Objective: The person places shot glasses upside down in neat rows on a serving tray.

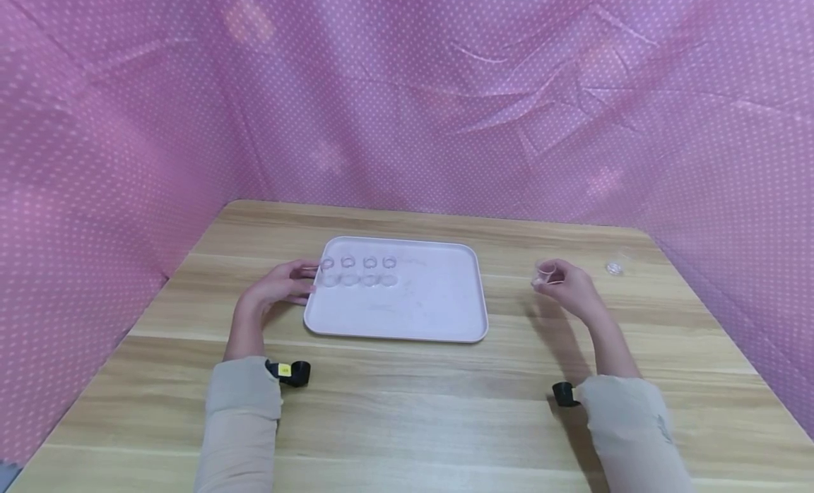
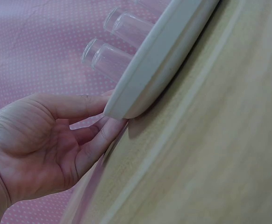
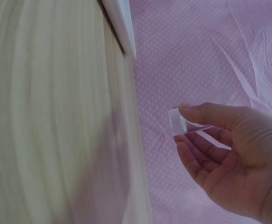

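Note:
My left hand (image 1: 280,288) is at the left side of a white rectangular tray (image 1: 439,302), its thumb and fingers pinching the rim in the left wrist view. Several small clear glasses (image 1: 370,270) stand in a row across the tray's left half; a few of these also show above the rim in the left wrist view. Right of the tray, above the table, my right hand (image 1: 569,288) holds another small clear glass (image 3: 175,122) between thumb and fingertips. Part of that glass is hidden behind the thumb.
One more small clear glass (image 1: 614,268) stands on the wooden table (image 1: 394,408), to the right of my right hand. Pink dotted cloth (image 1: 407,111) hangs behind the table and along both sides.

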Demonstrator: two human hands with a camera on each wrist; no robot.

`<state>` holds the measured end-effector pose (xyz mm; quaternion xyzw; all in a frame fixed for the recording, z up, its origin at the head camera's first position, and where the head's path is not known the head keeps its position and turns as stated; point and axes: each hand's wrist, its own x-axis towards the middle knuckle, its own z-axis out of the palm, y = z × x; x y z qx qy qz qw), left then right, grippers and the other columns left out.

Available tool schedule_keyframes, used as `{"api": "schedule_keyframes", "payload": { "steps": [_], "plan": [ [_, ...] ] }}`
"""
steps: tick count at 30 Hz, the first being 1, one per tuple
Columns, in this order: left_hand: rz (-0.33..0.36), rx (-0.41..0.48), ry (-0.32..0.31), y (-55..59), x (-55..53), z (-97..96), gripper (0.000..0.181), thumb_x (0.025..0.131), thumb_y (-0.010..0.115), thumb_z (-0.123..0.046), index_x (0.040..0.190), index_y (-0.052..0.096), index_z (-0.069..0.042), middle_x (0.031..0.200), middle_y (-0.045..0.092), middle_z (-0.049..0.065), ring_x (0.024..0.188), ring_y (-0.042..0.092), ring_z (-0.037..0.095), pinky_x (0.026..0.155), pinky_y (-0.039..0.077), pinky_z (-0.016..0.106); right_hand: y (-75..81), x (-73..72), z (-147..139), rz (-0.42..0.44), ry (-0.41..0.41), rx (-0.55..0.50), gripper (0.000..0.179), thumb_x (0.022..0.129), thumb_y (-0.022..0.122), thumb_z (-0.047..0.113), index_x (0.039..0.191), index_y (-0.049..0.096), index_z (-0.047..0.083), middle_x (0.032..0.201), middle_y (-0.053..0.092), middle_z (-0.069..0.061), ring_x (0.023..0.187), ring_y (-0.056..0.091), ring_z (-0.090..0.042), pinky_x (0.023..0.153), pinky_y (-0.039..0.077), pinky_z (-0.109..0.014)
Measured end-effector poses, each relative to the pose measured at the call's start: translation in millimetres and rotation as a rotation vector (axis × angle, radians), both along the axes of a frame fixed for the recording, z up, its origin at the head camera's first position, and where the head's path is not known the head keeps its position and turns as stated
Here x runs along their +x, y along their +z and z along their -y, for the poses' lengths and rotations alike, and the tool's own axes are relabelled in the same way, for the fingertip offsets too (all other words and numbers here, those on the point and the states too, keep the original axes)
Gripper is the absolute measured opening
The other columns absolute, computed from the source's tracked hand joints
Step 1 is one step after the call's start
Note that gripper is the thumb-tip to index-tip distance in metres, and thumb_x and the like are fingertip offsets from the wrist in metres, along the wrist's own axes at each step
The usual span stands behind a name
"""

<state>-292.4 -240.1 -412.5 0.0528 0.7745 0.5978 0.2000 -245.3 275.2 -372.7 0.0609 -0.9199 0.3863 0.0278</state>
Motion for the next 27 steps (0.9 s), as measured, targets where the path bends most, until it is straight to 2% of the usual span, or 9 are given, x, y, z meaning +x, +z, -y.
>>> {"api": "schedule_keyframes", "payload": {
  "steps": [4,13,20,27],
  "plan": [
    [0.001,-0.006,-0.002,-0.1,-0.1,-0.6,0.06,0.088,0.054,0.002,0.141,0.027,0.001,0.136,0.034,0.025,0.106,0.05,0.033,0.083,0.051,0.036,0.0,-4.5,8,0.002,0.016,-0.008,0.039,0.082,0.066,0.007,0.115,0.052,-0.008,0.099,0.059,-0.021,0.095,0.055,-0.032,0.076,0.05,-0.025],
    [-0.012,-0.006,-0.01,0.7,0.2,-0.4,0.058,0.088,0.052,0.003,0.141,0.027,0.002,0.136,0.034,0.026,0.108,0.05,0.034,0.083,0.051,0.036,-1.0,-13.3,25,-0.015,0.056,-0.033,0.037,0.081,0.067,0.005,0.113,0.053,-0.008,0.099,0.059,-0.021,0.095,0.056,-0.032,0.081,0.05,-0.037],
    [-0.016,-0.001,-0.016,-0.3,0.5,0.2,0.058,0.089,0.053,0.003,0.141,0.028,0.002,0.136,0.034,0.026,0.108,0.05,0.034,0.083,0.051,0.036,-0.8,-18.2,41,-0.046,0.079,-0.054,0.035,0.08,0.067,0.003,0.11,0.055,-0.01,0.098,0.06,-0.022,0.092,0.057,-0.033,0.079,0.051,-0.037],
    [-0.015,-0.003,-0.015,-1.0,-0.2,-0.7,0.058,0.088,0.053,0.003,0.14,0.029,0.002,0.136,0.035,0.026,0.107,0.05,0.033,0.082,0.051,0.036,2.9,-23.3,55,-0.038,0.093,-0.033,0.035,0.081,0.067,0.005,0.111,0.055,-0.008,0.097,0.06,-0.02,0.093,0.057,-0.033,0.081,0.05,-0.039]
  ]
}}
